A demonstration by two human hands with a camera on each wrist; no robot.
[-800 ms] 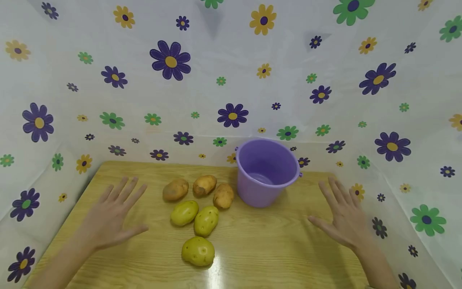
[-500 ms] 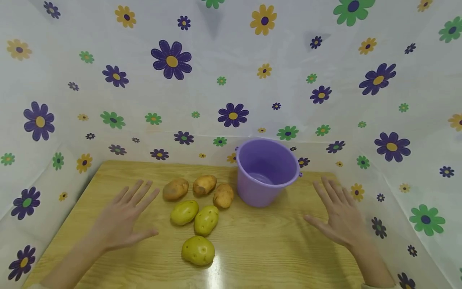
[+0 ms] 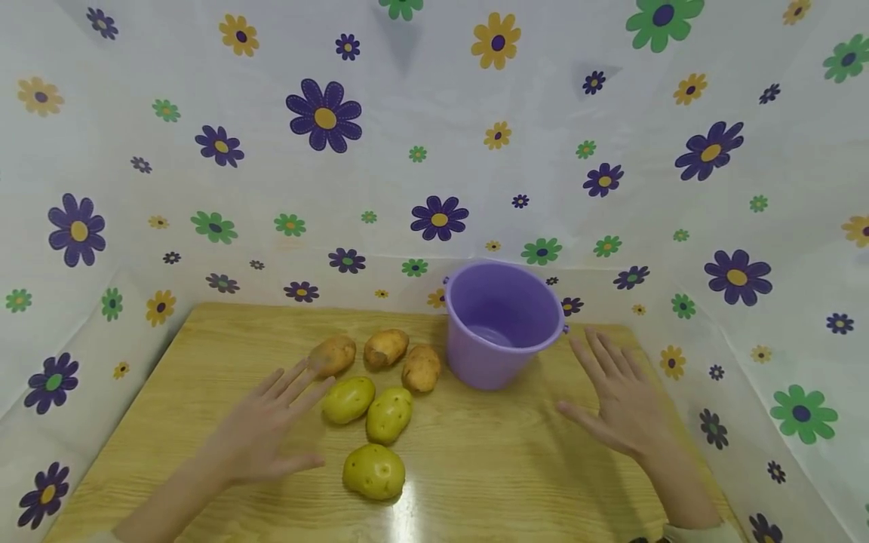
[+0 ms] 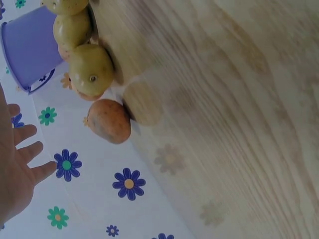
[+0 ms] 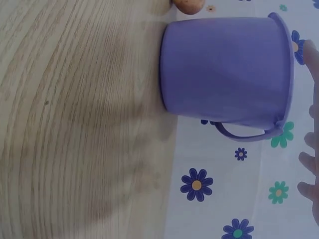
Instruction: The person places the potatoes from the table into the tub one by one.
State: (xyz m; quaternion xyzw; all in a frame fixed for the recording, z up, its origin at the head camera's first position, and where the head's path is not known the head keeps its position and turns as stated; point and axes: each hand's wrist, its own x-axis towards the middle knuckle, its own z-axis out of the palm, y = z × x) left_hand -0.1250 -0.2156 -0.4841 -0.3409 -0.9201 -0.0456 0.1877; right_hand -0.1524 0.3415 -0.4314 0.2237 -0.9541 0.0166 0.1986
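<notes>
My left hand (image 3: pixel 261 430) hovers with spread fingers at the left of the potatoes, its fingertips overlapping a brown potato (image 3: pixel 337 354) in the head view. Two more brown potatoes, one at the back (image 3: pixel 385 348) and one nearer the bucket (image 3: pixel 422 368), lie beside it. In front of them are three yellow-green potatoes: a left one (image 3: pixel 349 400), a middle one (image 3: pixel 389 415) and a front one (image 3: pixel 374 472). A purple bucket (image 3: pixel 485 362) stands upright at the back, its visible inside bare. My right hand (image 3: pixel 624 407), fingers spread and holding nothing, is raised to the right of the bucket.
The wooden table (image 3: pixel 502 483) carries all of these things. A white sheet with printed flowers (image 3: pixel 387 90) rises behind the table and along both sides. The bucket's handle (image 5: pixel 244 135) hangs down behind it in the right wrist view.
My left hand has moved right, up to the potatoes. The right hand has shifted left, closer to the bucket. Potatoes and bucket have stayed in place.
</notes>
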